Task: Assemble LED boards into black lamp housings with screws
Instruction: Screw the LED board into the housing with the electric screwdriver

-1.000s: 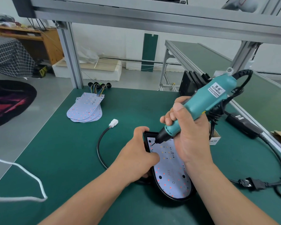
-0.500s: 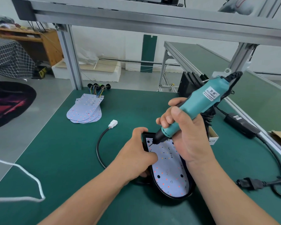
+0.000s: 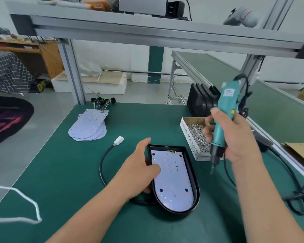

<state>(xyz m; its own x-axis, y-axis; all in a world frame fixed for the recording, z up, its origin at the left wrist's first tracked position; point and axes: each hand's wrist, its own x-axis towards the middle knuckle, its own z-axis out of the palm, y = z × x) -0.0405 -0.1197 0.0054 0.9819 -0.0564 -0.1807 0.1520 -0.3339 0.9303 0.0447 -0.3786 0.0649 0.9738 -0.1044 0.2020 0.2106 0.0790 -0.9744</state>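
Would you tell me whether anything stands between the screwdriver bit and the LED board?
Nothing visible does; the left hand covers only the LED board's left edge, and the screwdriver hangs right of the housing.

The person is working bare-armed: the left forearm and the right forearm are showing uncovered from the wrist up, as far as can be seen. The left hand and the right hand are likewise showing bare, the right one appearing blurred.
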